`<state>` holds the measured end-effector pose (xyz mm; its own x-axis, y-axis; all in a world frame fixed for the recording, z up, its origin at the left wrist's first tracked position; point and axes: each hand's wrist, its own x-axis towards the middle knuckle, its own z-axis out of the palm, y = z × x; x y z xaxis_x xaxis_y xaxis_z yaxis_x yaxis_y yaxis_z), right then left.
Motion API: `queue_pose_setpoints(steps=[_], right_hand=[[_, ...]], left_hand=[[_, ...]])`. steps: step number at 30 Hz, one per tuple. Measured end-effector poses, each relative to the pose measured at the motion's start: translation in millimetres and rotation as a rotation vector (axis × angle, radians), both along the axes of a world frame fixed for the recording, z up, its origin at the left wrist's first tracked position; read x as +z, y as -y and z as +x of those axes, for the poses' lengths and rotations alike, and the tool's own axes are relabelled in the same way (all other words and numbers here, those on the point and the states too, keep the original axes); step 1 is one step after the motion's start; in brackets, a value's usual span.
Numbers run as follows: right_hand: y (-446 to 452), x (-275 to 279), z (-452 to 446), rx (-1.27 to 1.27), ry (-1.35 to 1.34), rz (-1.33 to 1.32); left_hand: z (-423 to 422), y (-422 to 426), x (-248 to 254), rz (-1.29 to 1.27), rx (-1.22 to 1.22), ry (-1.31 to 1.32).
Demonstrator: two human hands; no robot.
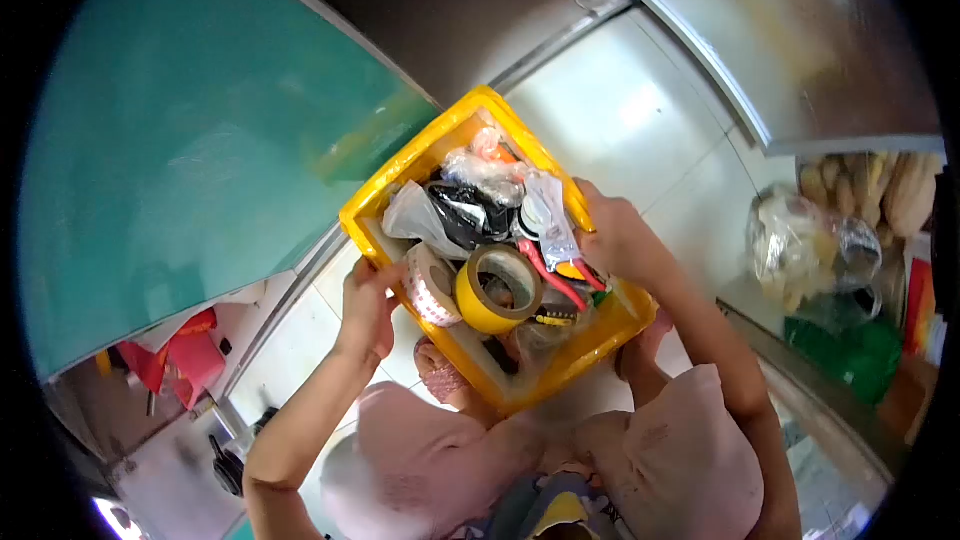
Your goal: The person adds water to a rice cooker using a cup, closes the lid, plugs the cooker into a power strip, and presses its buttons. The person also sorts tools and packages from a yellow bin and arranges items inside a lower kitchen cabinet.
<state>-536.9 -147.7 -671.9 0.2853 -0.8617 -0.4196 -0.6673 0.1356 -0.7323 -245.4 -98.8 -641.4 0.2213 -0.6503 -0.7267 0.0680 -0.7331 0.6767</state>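
Observation:
A yellow-rimmed box (400, 175) is held over the floor in front of my knees. My left hand (368, 308) grips its left side, thumb near the rim. On the right side, my right hand (615, 235) is closed around the edge, its fingertips partly hidden. Inside lie a roll of yellow tape (485, 310), a white roll with red marks (430, 285), and red-handled pliers (550, 275). Black plastic (468, 215), a clear plastic bag (418, 220) and a small white packet (548, 210) fill the upper part.
A green panel (200, 140) stands at the left, with red items (190, 355) below it. White floor tiles (620, 100) run behind the box. At the right are a metallic panel (810, 30), a plastic bag (800, 250) and a green bag (850, 350).

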Motion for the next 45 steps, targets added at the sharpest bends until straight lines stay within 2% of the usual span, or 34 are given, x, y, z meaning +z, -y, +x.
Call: queue_pose_setpoints(steps=[2,5,7,8,10,11,13,14,17,18,21,24,27,28,30,31,32,35,36,39,41,42,43,45], right_hand=[[-0.9,12.5,0.0,-0.040,-0.075,0.037],[4.1,-3.8,-25.5,-0.036,-0.217,-0.014],[17.3,-19.9,-59.6,-0.109,-0.138,-0.040],[28.4,-33.3,-81.4,-0.055,-0.219,-0.179],[56.1,-41.8,-124.5,-0.093,-0.300,-0.242],[67.3,-43.9,-138.3,-0.189,-0.345,-0.270],[79.0,-16.1,-140.8,-0.343,-0.443,-0.367],[77.8,-8.2,-143.5,-0.379,-0.475,-0.519],[58.7,19.0,-126.9,-0.419,-0.583,-0.950],[46.9,22.9,-106.5,-0.402,-0.516,-0.904],[16.8,25.8,-77.3,-0.387,-0.274,-0.718],[-4.0,34.8,-54.7,-0.436,-0.155,-0.554],[-7.7,34.7,-39.1,-0.434,-0.151,-0.597],[-5.8,35.8,-33.2,-0.416,-0.149,-0.611],[0.3,30.3,-21.6,-0.372,-0.224,-0.574],[0.4,23.8,-19.2,-0.313,-0.178,-0.594],[-3.7,17.0,-17.1,-0.269,-0.132,-0.609],[-9.5,4.6,-22.5,-0.224,-0.065,-0.660],[-9.4,2.1,-25.4,-0.221,-0.041,-0.661],[-8.9,-6.2,-30.5,-0.199,-0.003,-0.702],[-9.5,-13.9,-33.0,-0.187,0.023,-0.756],[-8.2,-18.8,-33.1,-0.183,0.043,-0.788],[-6.8,-21.2,-32.8,-0.180,0.064,-0.822],[-6.1,-21.0,-31.7,-0.179,0.039,-0.832]], left_hand=[[1.4,12.9,3.1,-0.033,-0.034,-0.077],[-12.0,31.4,-1.6,-0.076,-0.087,-0.183],[-34.4,47.7,-3.6,-0.099,-0.132,-0.274],[-47.1,54.8,-5.9,-0.120,-0.147,-0.321],[-73.0,76.4,-17.2,-0.184,-0.173,-0.428],[-84.9,85.9,-22.6,-0.218,-0.178,-0.481],[-114.8,92.1,-24.8,-0.436,-0.237,-0.377],[-126.4,96.9,-23.7,-0.554,-0.263,-0.328],[-123.5,123.1,-7.6,-1.105,-0.824,0.412],[-111.8,131.1,-5.2,-1.139,-1.026,0.668],[-102.2,145.6,-16.5,-1.058,-1.312,1.306],[-83.8,148.0,-23.7,-0.957,-1.340,1.536],[-63.0,153.3,-31.3,-1.000,-1.530,1.673],[-61.6,151.0,-33.0,-1.110,-1.441,1.572],[-61.2,130.8,-40.6,-1.115,-1.355,1.193],[-60.7,116.6,-49.4,-1.102,-1.299,1.011],[-58.7,98.2,-64.4,-0.976,-1.362,0.903],[-56.0,51.4,-102.6,-0.711,-1.413,0.731],[-57.4,39.9,-103.7,-0.704,-1.376,0.733],[-60.4,28.1,-103.8,-0.887,-1.278,0.858],[-67.7,52.7,-85.9,-0.997,-1.313,1.079],[-68.7,68.6,-81.4,-1.149,-1.275,1.316],[-72.6,89.0,-62.7,-1.145,-1.321,1.485],[-79.1,123.5,-25.6,-1.051,-1.337,2.068]])
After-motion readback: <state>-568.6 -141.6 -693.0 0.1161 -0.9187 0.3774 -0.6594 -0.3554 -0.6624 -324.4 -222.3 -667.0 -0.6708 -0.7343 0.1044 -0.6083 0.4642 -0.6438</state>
